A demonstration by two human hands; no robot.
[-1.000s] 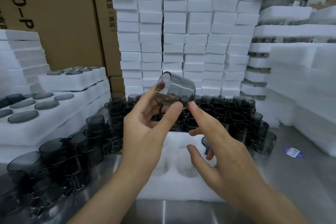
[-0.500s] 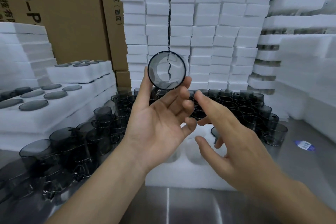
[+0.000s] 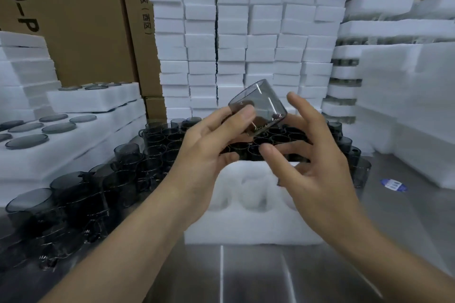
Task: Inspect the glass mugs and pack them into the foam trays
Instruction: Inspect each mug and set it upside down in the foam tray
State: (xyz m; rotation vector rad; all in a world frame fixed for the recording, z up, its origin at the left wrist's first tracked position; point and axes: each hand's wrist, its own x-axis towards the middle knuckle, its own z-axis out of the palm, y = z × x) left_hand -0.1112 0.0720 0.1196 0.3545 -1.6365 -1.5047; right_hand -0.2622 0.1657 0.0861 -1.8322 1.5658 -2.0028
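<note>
The smoky grey glass mug (image 3: 258, 108) has swung round from mouth-on to side-on and sits tilted, up above the white foam tray (image 3: 246, 229). The left hand (image 3: 209, 152) grips it in its fingertips. The right hand (image 3: 317, 172) has closed in just beside it, fingers spread, holding nothing.

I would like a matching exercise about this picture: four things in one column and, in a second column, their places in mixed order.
Things:
1. mug
2. tray
3. label
4. boxes

Places:
a. on the table, at the right
b. held tilted by the left hand
c. at the back, behind the foam stacks
d. on the table, in the middle, close to the person

Pairs: 1-b, 2-d, 3-a, 4-c
</note>
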